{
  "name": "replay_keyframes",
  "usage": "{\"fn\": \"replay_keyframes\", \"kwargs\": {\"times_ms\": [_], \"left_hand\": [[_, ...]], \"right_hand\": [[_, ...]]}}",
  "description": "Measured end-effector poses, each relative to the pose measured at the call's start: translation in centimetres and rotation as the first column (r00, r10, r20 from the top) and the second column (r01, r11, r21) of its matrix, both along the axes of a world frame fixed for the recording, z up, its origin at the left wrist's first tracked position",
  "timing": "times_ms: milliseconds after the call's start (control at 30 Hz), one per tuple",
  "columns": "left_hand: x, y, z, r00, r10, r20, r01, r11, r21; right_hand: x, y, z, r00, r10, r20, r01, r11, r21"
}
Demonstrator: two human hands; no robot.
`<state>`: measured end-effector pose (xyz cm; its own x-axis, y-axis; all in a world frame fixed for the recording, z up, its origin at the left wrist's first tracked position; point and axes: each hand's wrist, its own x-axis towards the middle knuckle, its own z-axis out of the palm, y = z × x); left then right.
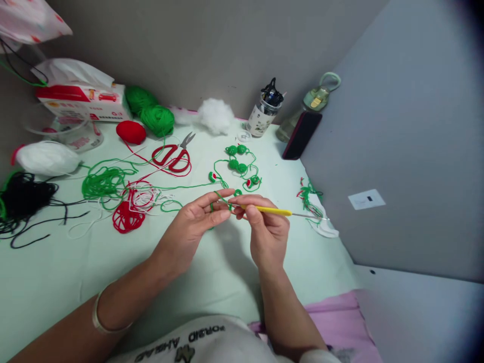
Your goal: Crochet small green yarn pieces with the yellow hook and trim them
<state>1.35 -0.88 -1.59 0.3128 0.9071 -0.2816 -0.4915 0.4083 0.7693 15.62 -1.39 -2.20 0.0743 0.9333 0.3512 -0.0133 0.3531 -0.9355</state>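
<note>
My left hand (194, 224) is held over the pale green table (56, 282), fingers pressed together, with green yarn (217, 197) looped over its forefinger. My right hand (264, 232) pinches a yellow-handled crochet hook (272, 211) whose metal end points right. Both hands meet at a small green crochet piece (237, 193) between the fingertips. The yarn strand trails left to a loose green tangle (104, 181).
Red scissors (174, 155), red yarn ball (130, 132), green yarn balls (151, 113), red tangle (126, 214), black yarn (22, 199), several small green crocheted balls (238, 159), white stuffing (216, 115), a tissue box (85, 101), jar (264, 113), bottle (312, 103), dark phone (301, 135), yarn scraps (312, 196).
</note>
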Motion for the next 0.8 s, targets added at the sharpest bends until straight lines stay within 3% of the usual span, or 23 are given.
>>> {"fn": "replay_keyframes", "kwargs": {"times_ms": [100,233,333,467,567,800], "left_hand": [[0.1,0.2,-0.2,1.000,0.030,-0.005,-0.030,1.000,-0.002],[0.1,0.5,-0.6,0.994,0.033,0.103,-0.025,0.996,-0.081],[-0.2,0.7,-0.7,0.988,0.005,0.153,0.015,0.991,-0.130],[-0.4,0.6,-0.5,0.999,0.051,-0.005,-0.051,0.997,-0.051],[0.1,0.2,-0.4,0.991,0.110,-0.079,-0.107,0.994,0.035],[0.8,-0.2,-0.2,0.997,0.076,-0.026,-0.076,0.997,0.031]], "right_hand": [[0.0,-0.2,-0.1,0.990,-0.045,0.136,0.034,0.996,0.079],[0.2,-0.4,-0.3,0.883,-0.180,0.434,0.035,0.946,0.321],[0.9,-0.1,-0.2,0.954,-0.135,0.269,0.069,0.968,0.240],[1.2,0.4,-0.1,0.995,-0.033,-0.098,0.032,0.999,-0.014],[0.5,0.3,-0.2,0.997,-0.036,-0.067,0.037,0.999,0.014],[-0.2,0.0,-0.2,0.990,-0.092,0.105,0.078,0.989,0.128]]}}
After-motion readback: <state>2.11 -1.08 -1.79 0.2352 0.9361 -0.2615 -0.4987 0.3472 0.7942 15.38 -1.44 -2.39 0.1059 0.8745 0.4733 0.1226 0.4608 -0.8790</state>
